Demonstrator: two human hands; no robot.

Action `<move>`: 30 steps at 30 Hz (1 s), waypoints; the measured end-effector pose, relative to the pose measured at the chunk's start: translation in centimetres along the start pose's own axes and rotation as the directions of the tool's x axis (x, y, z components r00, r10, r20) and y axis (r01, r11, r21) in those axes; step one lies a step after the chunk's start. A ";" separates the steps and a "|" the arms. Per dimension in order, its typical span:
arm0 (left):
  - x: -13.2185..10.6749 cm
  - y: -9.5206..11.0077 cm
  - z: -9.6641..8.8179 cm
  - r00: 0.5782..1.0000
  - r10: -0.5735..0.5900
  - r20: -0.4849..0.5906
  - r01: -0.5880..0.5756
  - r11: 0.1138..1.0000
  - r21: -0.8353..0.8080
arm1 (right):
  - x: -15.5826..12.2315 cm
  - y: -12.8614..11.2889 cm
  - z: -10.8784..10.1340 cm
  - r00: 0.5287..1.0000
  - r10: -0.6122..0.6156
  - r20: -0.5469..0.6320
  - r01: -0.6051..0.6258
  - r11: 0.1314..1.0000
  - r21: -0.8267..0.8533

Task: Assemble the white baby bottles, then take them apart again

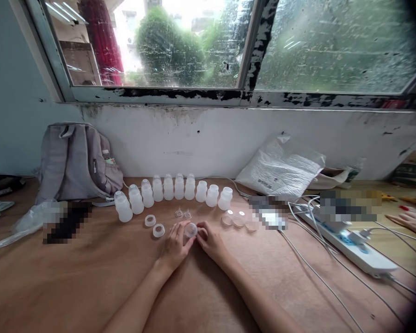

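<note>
Between my two hands is a translucent round bottle cap (191,229), upheld just above the table. My left hand (174,245) curls around its left side, and my right hand (211,241) pinches at its right edge. Two white collar rings (158,231) lie to the left of my left hand. Just beyond my fingers are two clear silicone nipples (187,214). Several clear round caps (238,220) rest to the right. An arc of frosted baby bottles (168,187) stands behind; several have tops on, while the three rightmost bottles (212,196) are open.
A grey backpack (72,162) leans on the wall at left, near a plastic bag (31,224). At right are a silvery padded envelope (280,169), a power strip (367,256) and trailing cables. Another person's hand (411,223) rests at the far right.
</note>
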State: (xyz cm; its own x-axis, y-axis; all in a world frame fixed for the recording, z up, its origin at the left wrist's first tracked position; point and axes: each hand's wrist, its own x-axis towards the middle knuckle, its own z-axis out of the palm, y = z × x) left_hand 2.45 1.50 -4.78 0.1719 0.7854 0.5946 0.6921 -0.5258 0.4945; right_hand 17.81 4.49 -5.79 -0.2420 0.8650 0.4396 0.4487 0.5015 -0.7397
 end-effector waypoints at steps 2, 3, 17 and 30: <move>0.1 0.0 -0.2 1.000 0.004 -0.001 -0.004 1.000 0.012 | -0.1 -0.3 0.3 0.999 0.022 0.032 -0.027 0.987 0.161; 0.2 0.0 -0.3 1.000 0.005 -0.002 -0.005 1.000 0.016 | -0.2 -0.5 0.4 0.998 0.040 0.052 -0.053 0.964 0.261; 0.3 -0.1 -0.2 0.999 -0.039 0.014 0.039 0.999 -0.028 | -0.4 -1.5 1.0 0.857 0.394 0.332 -0.420 0.162 0.893; 0.6 0.8 -0.7 0.940 -0.290 0.180 0.326 0.918 -0.226 | -0.1 -1.7 1.1 0.896 0.424 0.130 -0.382 0.588 0.713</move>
State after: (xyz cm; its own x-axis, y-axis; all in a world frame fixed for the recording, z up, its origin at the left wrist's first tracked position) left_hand 2.60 1.27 -3.59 0.0872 0.9495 0.3015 0.5333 -0.3001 0.7909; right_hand 16.13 3.54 -5.14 -0.1384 0.9903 0.0138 -0.2571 -0.0225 -0.9661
